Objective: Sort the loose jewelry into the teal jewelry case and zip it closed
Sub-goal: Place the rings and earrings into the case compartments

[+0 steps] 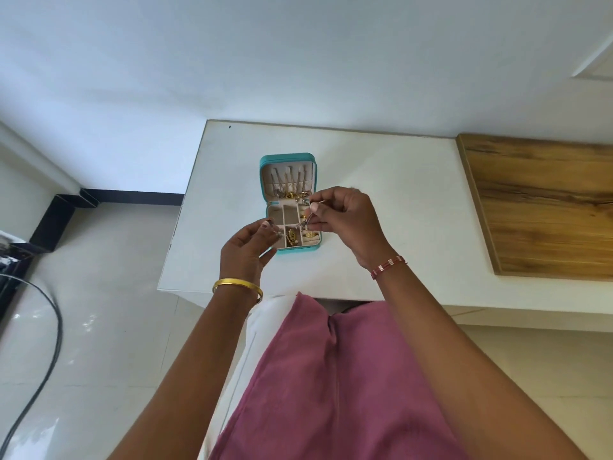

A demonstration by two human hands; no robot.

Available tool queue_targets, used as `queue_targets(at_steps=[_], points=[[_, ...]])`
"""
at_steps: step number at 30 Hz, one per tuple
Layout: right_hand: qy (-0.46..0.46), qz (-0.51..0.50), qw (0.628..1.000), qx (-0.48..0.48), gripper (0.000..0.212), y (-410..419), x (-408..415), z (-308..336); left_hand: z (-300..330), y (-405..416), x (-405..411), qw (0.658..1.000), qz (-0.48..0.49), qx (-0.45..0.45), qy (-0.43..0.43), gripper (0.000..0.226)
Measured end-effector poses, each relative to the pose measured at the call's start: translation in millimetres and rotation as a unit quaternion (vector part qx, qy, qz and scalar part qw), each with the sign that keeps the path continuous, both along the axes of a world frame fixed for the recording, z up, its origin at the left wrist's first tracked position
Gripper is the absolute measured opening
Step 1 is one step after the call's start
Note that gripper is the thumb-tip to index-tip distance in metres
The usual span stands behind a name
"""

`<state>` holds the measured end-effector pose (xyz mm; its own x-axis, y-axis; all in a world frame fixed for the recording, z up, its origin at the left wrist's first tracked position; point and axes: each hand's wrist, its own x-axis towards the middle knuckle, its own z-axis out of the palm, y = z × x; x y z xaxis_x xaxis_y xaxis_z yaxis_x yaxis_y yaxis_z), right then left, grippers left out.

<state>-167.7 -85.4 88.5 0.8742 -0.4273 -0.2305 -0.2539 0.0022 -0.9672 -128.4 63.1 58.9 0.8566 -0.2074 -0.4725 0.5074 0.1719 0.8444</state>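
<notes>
The teal jewelry case [287,158] lies open on the white table [381,200], lid flat at the far side with chains hung inside it. Gold pieces [292,236] sit in the cream compartments of the near half. My right hand [345,217] hovers over the case's right side and pinches a thin silvery chain [307,222] that dangles above the compartments. My left hand [247,247] is at the case's near left corner, fingertips pinching what looks like the other end of that chain; the piece is too small to tell more.
A wooden board [544,207] lies on the table's right part. A black cable [49,343] runs over the tiled floor at left. A white wall stands behind the table. My pink garment [331,376] fills the bottom centre.
</notes>
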Motion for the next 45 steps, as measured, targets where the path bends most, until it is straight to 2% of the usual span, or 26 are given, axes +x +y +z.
queue_targets(at_steps=[9,16,29,34,37,42,45], points=[[0.041,-0.011,0.999,-0.014,0.016,24,32,-25,-9,9,13,0.998,0.041,-0.027,0.030,0.010],[0.082,-0.002,0.993,-0.080,0.015,34,50,-47,-12,11,17,0.998,0.048,-0.027,0.033,0.012],[0.134,0.047,0.966,-0.214,0.014,37,57,-51,-15,9,18,0.998,0.047,-0.014,0.045,0.018],[0.117,0.047,0.962,-0.241,0.016,36,50,-44,-16,11,17,0.998,0.047,-0.014,0.045,0.016],[0.096,0.036,0.971,-0.214,0.018,36,40,-36,-19,11,15,0.999,0.036,0.003,0.029,0.019],[0.069,0.080,0.980,-0.169,0.024,41,23,-28,-20,8,12,0.999,-0.009,0.035,-0.012,0.018],[0.059,0.083,0.974,-0.205,0.025,43,19,-24,-20,4,11,0.997,-0.018,0.060,-0.046,0.021]])
